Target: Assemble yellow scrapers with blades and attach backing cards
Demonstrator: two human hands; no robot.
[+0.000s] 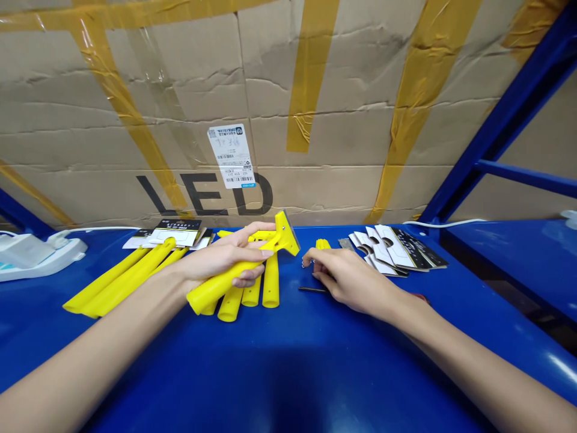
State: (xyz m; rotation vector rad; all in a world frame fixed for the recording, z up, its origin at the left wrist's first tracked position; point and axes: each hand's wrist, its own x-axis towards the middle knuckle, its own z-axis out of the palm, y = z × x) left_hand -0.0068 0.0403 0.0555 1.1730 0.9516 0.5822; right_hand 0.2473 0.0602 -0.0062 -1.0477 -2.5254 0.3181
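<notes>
A yellow scraper (225,278) lies across my left hand (229,255), whose fingers and thumb close round its handle. Its wide head, with a thin metal blade along the edge, points up and to the right. My right hand (345,273) is low over the blue table, fingers curled and fingertips drawn together. Small shiny metal bits (303,263) show at those fingertips, too small to name surely. Under this hand runs a thin dark rod (312,290), partly hidden. Several more yellow scraper handles (271,282) lie behind and beneath my left hand.
At left, yellow scrapers (121,279) lie with black-and-white cards (178,231). More cards (394,246) are stacked at right, near small yellow pieces (323,243). A white power strip (45,255) sits far left. A big taped carton (347,174) stands behind; a blue frame (487,138) rises at right.
</notes>
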